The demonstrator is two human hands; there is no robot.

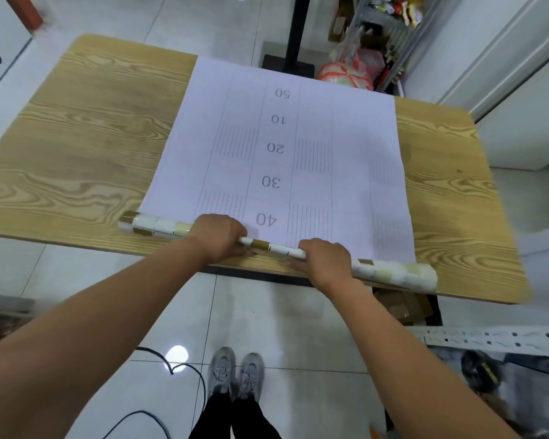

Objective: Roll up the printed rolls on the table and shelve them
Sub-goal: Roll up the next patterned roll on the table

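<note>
Printed roll (pixel 276 248): rolled part lies along the near edge of the table (pixel 86 144); its white backing sheet (pixel 286 153), numbered 50 to 40, stretches flat toward the far edge.
Left hand (pixel 217 237): palm down, fingers curled over the rolled part, left of its middle.
Right hand (pixel 325 259): palm down, curled over the rolled part, just right of its middle.
Floor (pixel 267 321): pale tiles, grey shoes (pixel 236 373), a black cable (pixel 184 369).

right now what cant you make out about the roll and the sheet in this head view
- Roll: the middle sections lie under the left hand and right hand.
- Sheet: its far end drops past the table edge, so the length is unknown.
- Fine ruled lines: too small to count.
</note>
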